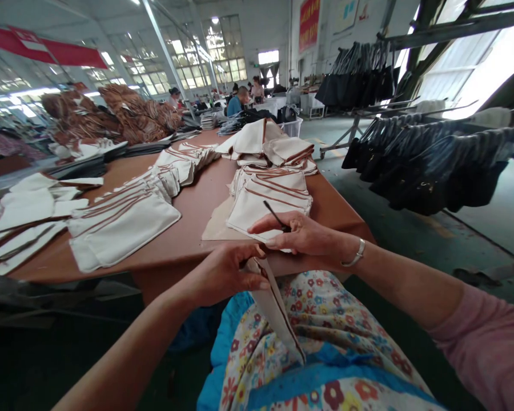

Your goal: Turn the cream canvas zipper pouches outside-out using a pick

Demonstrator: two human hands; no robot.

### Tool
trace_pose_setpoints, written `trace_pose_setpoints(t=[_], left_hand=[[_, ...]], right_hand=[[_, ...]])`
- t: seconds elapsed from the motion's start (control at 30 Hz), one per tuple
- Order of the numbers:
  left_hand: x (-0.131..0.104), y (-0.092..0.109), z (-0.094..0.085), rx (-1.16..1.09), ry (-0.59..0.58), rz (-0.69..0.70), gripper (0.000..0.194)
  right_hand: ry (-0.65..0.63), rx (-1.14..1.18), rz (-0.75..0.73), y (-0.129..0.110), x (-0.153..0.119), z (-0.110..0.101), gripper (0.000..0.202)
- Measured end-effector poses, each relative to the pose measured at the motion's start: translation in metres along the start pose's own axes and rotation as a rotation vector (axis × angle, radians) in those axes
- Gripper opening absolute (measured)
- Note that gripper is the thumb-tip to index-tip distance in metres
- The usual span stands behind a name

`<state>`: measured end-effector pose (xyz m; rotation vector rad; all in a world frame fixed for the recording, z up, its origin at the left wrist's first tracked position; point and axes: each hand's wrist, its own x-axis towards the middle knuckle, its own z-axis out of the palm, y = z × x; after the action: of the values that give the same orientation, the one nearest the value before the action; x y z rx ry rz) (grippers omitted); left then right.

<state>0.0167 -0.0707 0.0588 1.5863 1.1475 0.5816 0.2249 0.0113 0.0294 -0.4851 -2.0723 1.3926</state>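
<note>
My left hand pinches the top of a folded cream fabric piece with a dark edge. The piece slants down over my lap. My right hand, just above and to the right, has its fingers curled round a thin dark pointed tool. Its exact kind I cannot make out, since the palm and fingers cover the rest. Behind the right hand, a stack of cream fabric panels with brown trim lies on the table, partly over a tan sheet.
The brown-covered table bears another row of cream panels and loose cream pieces at left. Brown bundles are heaped behind. Racks of black bags stand at right. Other people sit farther back. A flowered apron covers my lap.
</note>
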Motion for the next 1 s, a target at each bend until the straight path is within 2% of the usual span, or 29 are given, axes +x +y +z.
trace_pose_setpoints(t=[0.13, 0.27, 0.4, 0.57, 0.67, 0.73, 0.8, 0.87, 0.93, 1.0], left_hand=[[0.013, -0.013, 0.013, -0.097, -0.123, -0.015, 0.030], [0.013, -0.020, 0.016, -0.133, -0.088, -0.060, 0.028], [0.013, -0.030, 0.019, -0.173, -0.026, -0.109, 0.029], [0.018, -0.036, 0.024, -0.128, 0.038, -0.127, 0.031], [0.023, -0.033, 0.027, -0.109, 0.022, -0.111, 0.028], [0.025, -0.031, 0.029, -0.091, 0.024, -0.119, 0.028], [0.027, -0.030, 0.032, -0.089, 0.039, -0.139, 0.028], [0.027, -0.030, 0.036, -0.125, 0.028, -0.169, 0.026], [0.025, -0.030, 0.041, -0.176, -0.038, -0.212, 0.022], [0.021, -0.031, 0.044, -0.220, -0.082, -0.249, 0.020]], right_hand=[[-0.129, 0.034, 0.071, -0.003, -0.014, 0.008, 0.026], [-0.117, 0.106, 0.094, 0.017, -0.025, 0.005, 0.025], [-0.104, 0.015, 0.061, 0.030, -0.030, 0.002, 0.021], [-0.044, -0.325, -0.176, 0.033, -0.032, 0.003, 0.010], [-0.041, -0.662, -0.303, 0.030, -0.037, 0.008, 0.011], [-0.036, -0.901, -0.355, 0.029, -0.040, 0.014, 0.014], [-0.032, -1.028, -0.364, 0.031, -0.041, 0.018, 0.016], [-0.003, -1.000, -0.286, 0.038, -0.037, 0.017, 0.013], [0.099, -0.837, -0.088, 0.046, -0.031, 0.011, 0.009], [0.263, -0.568, 0.140, 0.052, -0.029, 0.000, 0.010]])
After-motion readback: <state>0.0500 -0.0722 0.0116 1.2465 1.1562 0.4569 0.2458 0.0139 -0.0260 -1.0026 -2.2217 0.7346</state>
